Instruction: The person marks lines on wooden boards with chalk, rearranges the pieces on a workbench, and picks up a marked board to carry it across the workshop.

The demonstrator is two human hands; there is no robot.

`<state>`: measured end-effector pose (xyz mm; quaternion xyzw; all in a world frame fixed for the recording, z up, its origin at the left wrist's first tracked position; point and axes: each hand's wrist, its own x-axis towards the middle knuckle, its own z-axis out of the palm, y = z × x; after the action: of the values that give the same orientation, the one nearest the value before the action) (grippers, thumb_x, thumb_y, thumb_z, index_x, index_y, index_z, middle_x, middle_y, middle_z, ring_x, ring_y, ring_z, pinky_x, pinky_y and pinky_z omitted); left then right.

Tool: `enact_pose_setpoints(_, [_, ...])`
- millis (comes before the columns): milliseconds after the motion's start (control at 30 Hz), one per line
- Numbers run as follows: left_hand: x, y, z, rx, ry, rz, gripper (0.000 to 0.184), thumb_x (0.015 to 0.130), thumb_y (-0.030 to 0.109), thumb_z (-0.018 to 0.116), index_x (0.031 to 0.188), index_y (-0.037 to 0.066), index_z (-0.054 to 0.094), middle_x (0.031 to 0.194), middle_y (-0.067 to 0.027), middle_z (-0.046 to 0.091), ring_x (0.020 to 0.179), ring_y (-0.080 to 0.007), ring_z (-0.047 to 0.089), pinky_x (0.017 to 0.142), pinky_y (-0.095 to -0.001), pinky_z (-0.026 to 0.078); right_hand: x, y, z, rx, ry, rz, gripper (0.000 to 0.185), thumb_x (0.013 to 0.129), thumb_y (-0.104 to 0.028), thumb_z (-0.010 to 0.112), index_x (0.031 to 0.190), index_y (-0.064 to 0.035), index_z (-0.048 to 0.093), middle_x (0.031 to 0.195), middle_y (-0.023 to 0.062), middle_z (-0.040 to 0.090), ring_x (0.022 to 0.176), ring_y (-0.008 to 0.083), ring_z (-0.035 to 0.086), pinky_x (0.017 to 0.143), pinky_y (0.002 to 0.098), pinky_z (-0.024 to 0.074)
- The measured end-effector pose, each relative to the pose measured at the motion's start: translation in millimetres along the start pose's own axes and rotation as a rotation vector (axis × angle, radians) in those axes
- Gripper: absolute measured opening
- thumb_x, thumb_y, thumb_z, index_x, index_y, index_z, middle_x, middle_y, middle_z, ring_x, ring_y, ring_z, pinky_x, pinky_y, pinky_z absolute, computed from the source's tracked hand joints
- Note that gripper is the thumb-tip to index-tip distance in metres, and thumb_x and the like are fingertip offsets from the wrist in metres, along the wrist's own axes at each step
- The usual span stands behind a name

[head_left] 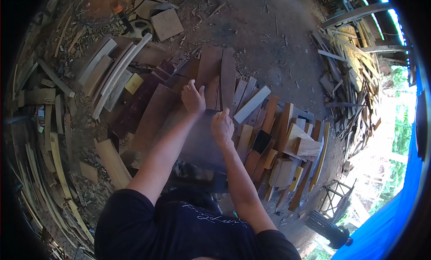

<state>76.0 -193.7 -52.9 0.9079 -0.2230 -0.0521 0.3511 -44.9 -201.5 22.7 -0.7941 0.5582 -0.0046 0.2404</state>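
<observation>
My left hand (193,98) lies over the lower end of a wide brown wooden board (209,65), its thumb and fingers apart. My right hand (222,127) is closed at the near end of a narrower, slightly curved wooden board (228,76), with the thumb on top. The two boards point away from me, side by side, a thin dark gap between them. Below both hands is a smooth grey flat surface (193,139), partly covered by my forearms. The fingers' undersides are hidden.
Wood pieces (280,157) are stacked to the right, and curved timbers (121,71) lie at the left. A dark reddish plank (139,100) rests beside the grey surface. Offcuts and shavings litter the dirt floor (278,49). A blue tarp (381,233) hangs at far right.
</observation>
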Motion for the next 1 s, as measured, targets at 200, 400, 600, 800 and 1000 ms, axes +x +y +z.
enact_pose_setpoints(200, [4.1, -3.2, 3.2, 0.218, -0.085, 0.281, 0.055, 0.091, 0.040, 0.050, 0.142, 0.028, 0.033, 0.142, -0.0161, 0.033, 0.130, -0.0354, 0.031, 0.096, -0.0561, 0.029, 8.7, -19.9, -4.3, -0.051, -0.070, 0.051, 0.026, 0.094, -0.029, 0.043, 0.097, -0.0040, 0.043, 0.080, 0.0277, 0.064, 0.080, 0.0459, 0.062, 0.072, 0.0542, 0.0461])
enact_pose_setpoints(400, [16.9, -2.0, 22.9, 0.262, -0.142, 0.246, 0.056, 0.092, 0.042, 0.044, 0.145, 0.027, 0.029, 0.148, -0.0172, 0.027, 0.136, -0.0384, 0.023, 0.103, -0.0590, 0.021, 51.3, -30.1, -2.6, -0.130, -0.063, 0.029, 0.024, 0.094, -0.026, 0.041, 0.097, -0.0031, 0.046, 0.082, 0.0276, 0.065, 0.082, 0.0449, 0.063, 0.075, 0.0530, 0.0464])
enact_pose_setpoints(600, [38.5, 6.1, 25.8, 0.273, -0.148, 0.293, 0.057, 0.092, 0.040, 0.044, 0.145, 0.028, 0.027, 0.147, -0.0202, 0.026, 0.136, -0.0390, 0.021, 0.105, -0.0607, 0.018, 59.7, -38.3, -17.8, -0.199, -0.079, 0.001, 0.018, 0.090, -0.018, 0.042, 0.097, -0.0019, 0.047, 0.083, 0.0261, 0.065, 0.083, 0.0419, 0.065, 0.075, 0.0497, 0.0487])
enact_pose_setpoints(800, [42.2, 0.3, 29.0, 0.227, -0.136, 0.338, 0.058, 0.092, 0.040, 0.045, 0.145, 0.029, 0.025, 0.145, -0.0206, 0.026, 0.135, -0.0400, 0.020, 0.104, -0.0614, 0.017, 68.8, -42.7, -15.8, -0.217, -0.141, 0.024, 0.020, 0.092, -0.020, 0.041, 0.097, -0.0020, 0.046, 0.087, 0.0270, 0.065, 0.087, 0.0423, 0.064, 0.077, 0.0504, 0.0482])
enact_pose_setpoints(1000, [46.0, -3.9, 24.9, 0.262, -0.185, 0.363, 0.058, 0.092, 0.041, 0.045, 0.145, 0.029, 0.025, 0.146, -0.0181, 0.026, 0.136, -0.0388, 0.019, 0.105, -0.0618, 0.017, 80.4, -49.6, -9.9, -0.166, -0.105, 0.020, 0.019, 0.092, -0.021, 0.042, 0.095, -0.0025, 0.047, 0.084, 0.0271, 0.065, 0.085, 0.0422, 0.065, 0.077, 0.0502, 0.0487])
